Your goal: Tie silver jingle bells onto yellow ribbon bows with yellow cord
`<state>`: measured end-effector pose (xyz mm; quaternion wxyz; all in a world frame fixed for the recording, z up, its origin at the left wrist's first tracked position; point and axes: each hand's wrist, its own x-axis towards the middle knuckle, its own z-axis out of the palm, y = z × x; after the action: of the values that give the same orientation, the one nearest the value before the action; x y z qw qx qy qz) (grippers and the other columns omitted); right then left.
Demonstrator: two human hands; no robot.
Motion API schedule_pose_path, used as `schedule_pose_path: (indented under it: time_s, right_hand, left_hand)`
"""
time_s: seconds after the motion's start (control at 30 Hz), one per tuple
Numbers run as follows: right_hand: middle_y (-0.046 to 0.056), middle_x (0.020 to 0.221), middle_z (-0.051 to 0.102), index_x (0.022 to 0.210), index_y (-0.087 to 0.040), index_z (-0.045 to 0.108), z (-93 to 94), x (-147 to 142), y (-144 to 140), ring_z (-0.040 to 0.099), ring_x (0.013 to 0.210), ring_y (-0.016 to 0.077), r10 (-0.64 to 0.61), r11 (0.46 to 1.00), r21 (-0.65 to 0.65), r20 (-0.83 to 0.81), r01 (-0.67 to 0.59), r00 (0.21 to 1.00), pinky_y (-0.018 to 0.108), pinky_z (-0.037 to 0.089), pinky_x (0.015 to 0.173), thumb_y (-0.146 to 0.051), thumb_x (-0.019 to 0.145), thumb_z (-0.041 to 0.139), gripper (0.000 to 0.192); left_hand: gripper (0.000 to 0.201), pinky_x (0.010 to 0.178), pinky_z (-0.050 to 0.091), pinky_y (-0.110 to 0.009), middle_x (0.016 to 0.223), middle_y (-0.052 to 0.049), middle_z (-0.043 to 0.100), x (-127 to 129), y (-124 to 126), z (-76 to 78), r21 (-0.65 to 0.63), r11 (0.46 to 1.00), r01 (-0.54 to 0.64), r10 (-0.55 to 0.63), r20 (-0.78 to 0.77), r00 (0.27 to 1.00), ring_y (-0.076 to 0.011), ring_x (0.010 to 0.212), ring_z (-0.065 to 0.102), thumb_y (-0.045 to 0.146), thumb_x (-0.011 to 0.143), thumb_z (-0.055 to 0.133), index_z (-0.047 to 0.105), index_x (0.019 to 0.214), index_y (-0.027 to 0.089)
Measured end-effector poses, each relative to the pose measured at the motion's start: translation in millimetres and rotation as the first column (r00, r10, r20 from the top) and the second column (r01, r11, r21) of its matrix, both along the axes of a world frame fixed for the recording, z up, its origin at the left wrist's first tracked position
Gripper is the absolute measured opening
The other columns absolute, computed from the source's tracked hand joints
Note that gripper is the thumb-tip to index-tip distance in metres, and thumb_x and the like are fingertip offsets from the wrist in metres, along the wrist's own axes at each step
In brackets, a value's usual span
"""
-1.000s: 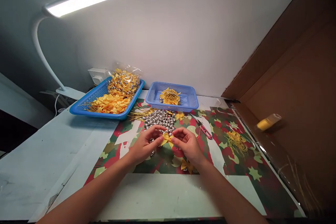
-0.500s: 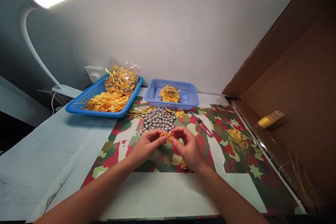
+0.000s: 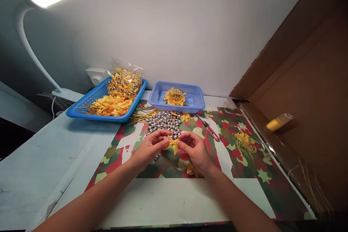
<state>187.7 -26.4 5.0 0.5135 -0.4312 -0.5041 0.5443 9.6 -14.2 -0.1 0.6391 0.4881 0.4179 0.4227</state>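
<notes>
Since half a second earlier, the crumpled yellow satin bow point(image 3: 173, 144) had opened flat between both hands. Left hand point(image 3: 149, 149) and right hand point(image 3: 194, 149) each pinched one loop with thumb and fingertips, just above the glossy camouflage-print mat point(image 3: 244, 168). Round silver bells point(image 3: 164, 122) lay heaped just behind; red-handled snips point(image 3: 211, 130) nearby.

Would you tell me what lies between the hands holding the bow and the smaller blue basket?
In the head view, a heap of silver bells lies between them on the patterned mat.
</notes>
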Motion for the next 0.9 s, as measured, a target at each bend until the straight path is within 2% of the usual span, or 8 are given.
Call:
schedule_pose_path:
  time_s: [0.07,0.13,0.17,0.27,0.37,0.53,0.7,0.9]
  right_hand:
    - [0.0,0.078,0.067,0.079,-0.02,0.065,0.7,0.0,-1.8,0.063,0.071,0.0145,-0.01,0.999,0.032,0.054,0.008,0.998,0.026,0.052,0.064,-0.027,0.073,0.07,0.01]
    - [0.001,0.078,0.069,0.078,-0.021,0.067,1.9,0.4,-4.4,0.065,0.073,0.0156,-0.043,0.991,0.136,0.181,0.018,0.982,0.028,0.052,0.068,-0.02,0.076,0.065,0.002]
    - [0.001,0.078,0.07,0.078,-0.021,0.068,2.4,0.7,-5.6,0.065,0.074,0.0163,-0.064,0.978,0.209,0.252,0.01,0.966,0.03,0.052,0.071,-0.016,0.077,0.062,0.008]
    - [0.002,0.086,0.073,0.079,-0.022,0.07,2.9,2.0,-7.0,0.066,0.084,0.0185,-0.117,0.908,0.416,0.382,-0.057,0.917,0.034,0.051,0.081,-0.006,0.075,0.059,0.02]
    - [0.003,0.094,0.072,0.078,-0.023,0.069,2.3,3.1,-5.9,0.063,0.092,0.0195,-0.145,0.856,0.507,0.428,-0.104,0.892,0.037,0.049,0.085,-0.005,0.075,0.061,0.02]
    - [0.003,0.089,0.071,0.078,-0.022,0.067,2.7,3.8,-5.0,0.062,0.089,0.0194,-0.161,0.843,0.523,0.47,-0.127,0.868,0.036,0.048,0.082,-0.008,0.078,0.064,0.015]
    - [0.003,0.088,0.07,0.075,-0.022,0.063,2.0,4.3,-4.4,0.06,0.09,0.0199,-0.158,0.856,0.5,0.501,-0.135,0.851,0.036,0.047,0.082,-0.01,0.078,0.064,0.011]
    - [0.005,0.095,0.066,0.08,-0.021,0.056,2.8,6.6,-4.3,0.056,0.095,0.0215,-0.07,0.867,0.422,0.627,-0.264,0.776,0.039,0.042,0.086,-0.014,0.08,0.059,0.008]
  left_hand:
    - [0.035,0.057,0.041,-0.02,0.07,0.003,0.057,0.6,-0.6,-0.4,0.049,0.999,-0.019,0.018,0.008,1.0,-0.0103,0.062,0.051,0.041,0.074,0.073,0.063,0.1,0.021]
    - [0.027,0.056,0.041,-0.02,0.071,0.002,0.057,0.5,-1.6,-0.5,0.117,0.993,-0.013,0.016,-0.026,1.0,-0.0101,0.062,0.051,0.039,0.077,0.071,0.064,0.096,0.021]
    - [0.023,0.055,0.041,-0.02,0.072,0.002,0.058,0.0,-2.1,-0.5,0.151,0.989,-0.002,0.011,-0.054,0.998,-0.0101,0.062,0.051,0.038,0.079,0.069,0.064,0.093,0.02]
    - [0.017,0.056,0.042,-0.021,0.077,0.0,0.061,-2.1,-3.2,0.8,0.231,0.972,0.039,-0.003,-0.157,0.988,-0.0106,0.063,0.051,0.035,0.084,0.062,0.066,0.089,0.02]
    - [0.016,0.056,0.042,-0.022,0.078,-0.001,0.063,-3.6,-4.2,4.0,0.295,0.951,0.093,-0.013,-0.264,0.964,-0.0112,0.062,0.053,0.033,0.087,0.058,0.067,0.089,0.019]
    - [0.019,0.057,0.043,-0.023,0.082,-0.002,0.066,-4.8,-5.0,7.4,0.364,0.919,0.153,-0.002,-0.384,0.923,-0.0125,0.064,0.056,0.032,0.089,0.054,0.068,0.093,0.019]
    - [0.018,0.061,0.045,-0.024,0.085,-0.002,0.068,-5.7,-3.4,8.3,0.41,0.893,0.182,0.018,-0.439,0.899,-0.0134,0.069,0.059,0.029,0.09,0.053,0.068,0.095,0.02]
    - [0.019,0.063,0.044,-0.024,0.089,-0.002,0.067,-7.6,-2.1,10.9,0.48,0.836,0.267,0.017,-0.508,0.861,-0.0125,0.069,0.058,0.025,0.092,0.049,0.067,0.098,0.021]
